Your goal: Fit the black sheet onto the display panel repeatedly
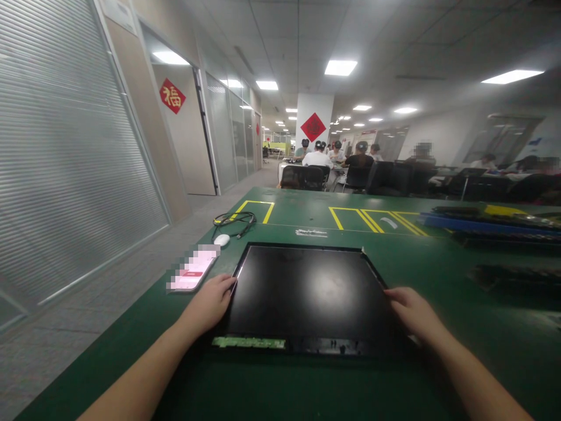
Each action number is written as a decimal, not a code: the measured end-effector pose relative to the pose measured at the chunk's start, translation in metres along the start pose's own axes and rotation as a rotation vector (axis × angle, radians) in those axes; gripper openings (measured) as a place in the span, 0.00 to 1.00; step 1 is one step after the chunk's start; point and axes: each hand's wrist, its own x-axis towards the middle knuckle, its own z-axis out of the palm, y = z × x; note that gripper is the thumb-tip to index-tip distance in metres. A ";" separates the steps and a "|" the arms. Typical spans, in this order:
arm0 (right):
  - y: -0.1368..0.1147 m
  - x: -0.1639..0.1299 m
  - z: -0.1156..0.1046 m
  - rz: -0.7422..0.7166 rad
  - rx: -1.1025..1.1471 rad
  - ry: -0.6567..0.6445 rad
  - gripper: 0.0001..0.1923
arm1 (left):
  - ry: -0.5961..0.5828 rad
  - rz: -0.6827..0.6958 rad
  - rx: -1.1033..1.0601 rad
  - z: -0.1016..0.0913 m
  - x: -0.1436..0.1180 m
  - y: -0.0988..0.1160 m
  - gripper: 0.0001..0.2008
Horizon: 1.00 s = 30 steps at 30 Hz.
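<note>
1. A black flat panel (309,298) lies flat on the green tabletop (438,280), directly in front of the person, in the middle lower part of the view.
2. The left hand (209,303) rests on the left edge of the panel, at about 9 o'clock from its centre. The fingers (225,283) are curled loosely over the edge and touch it; whether they really grip it cannot be told.
3. The right hand (412,310) lies on the right edge of the panel, at about 3 o'clock. Its fingers are together and lie flat against the edge, not clamped around it.
4. A green circuit strip (249,342) shows at the near edge of the panel, at about 7 o'clock.
5. A phone (193,270) with a lit screen lies just beside the panel, at 10 o'clock from it, near the left hand but apart from it.
6. A white mouse (221,240) and a black cable (234,221) lie farther away, at 11 o'clock.
7. Yellow marking lines (372,221) are on the tabletop at 12 to 1 o'clock.
8. Blue trays (482,225) stand at 2 o'clock, well apart from the panel.
9. Other people (318,156) sit at tables far behind.
</note>
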 end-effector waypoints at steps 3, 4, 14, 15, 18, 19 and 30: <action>0.002 0.001 0.001 -0.036 0.006 0.044 0.17 | -0.002 0.000 0.004 0.001 0.002 -0.002 0.22; 0.003 0.003 0.001 -0.051 0.002 0.055 0.17 | -0.001 0.001 0.004 0.001 0.002 -0.003 0.22; 0.003 0.003 0.001 0.073 0.078 -0.031 0.20 | -0.028 -0.021 0.034 0.003 0.004 -0.005 0.23; 0.003 0.002 0.001 0.086 0.078 -0.024 0.21 | -0.031 -0.022 0.037 0.004 0.005 -0.005 0.23; 0.002 0.001 0.000 0.102 0.063 -0.016 0.21 | -0.033 -0.024 0.039 0.005 0.005 -0.006 0.23; 0.001 0.001 0.000 0.104 0.055 -0.015 0.21 | -0.034 -0.023 0.036 0.005 0.005 -0.007 0.23; 0.003 0.001 0.000 0.099 0.069 0.002 0.21 | -0.291 0.018 -0.105 -0.019 -0.022 0.005 0.50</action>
